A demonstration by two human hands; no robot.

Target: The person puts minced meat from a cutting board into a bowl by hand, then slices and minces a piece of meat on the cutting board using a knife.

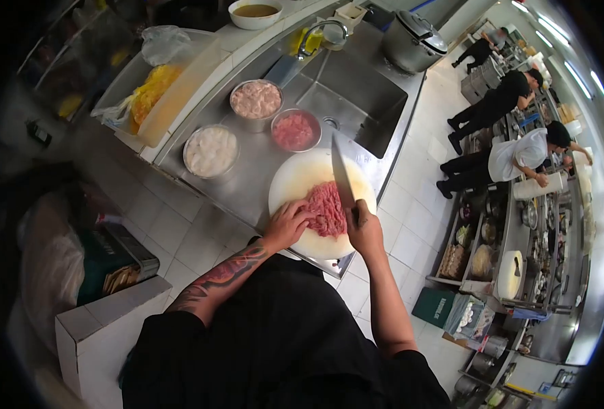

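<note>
On a round white cutting board [287,178] lies a pile of sliced red meat [326,210]. My left hand [290,223] rests at the meat's left edge, with its fingers stretched out against it. The handle of a kitchen knife [342,172] is in my closed right hand [364,222]. Its broad blade points away from me, along the right side of the meat and over the board. Beyond the board stand metal bowls of pink meat [293,130], paler meat [256,99] and whitish pieces [211,151].
A steel sink [363,95] with a faucet [322,28] lies behind the board. A lidded pot [414,42] stands at its far right. Left is a plastic bin [186,88] with yellow contents. Several people work along shelves [472,252] at right, across a tiled floor [411,198].
</note>
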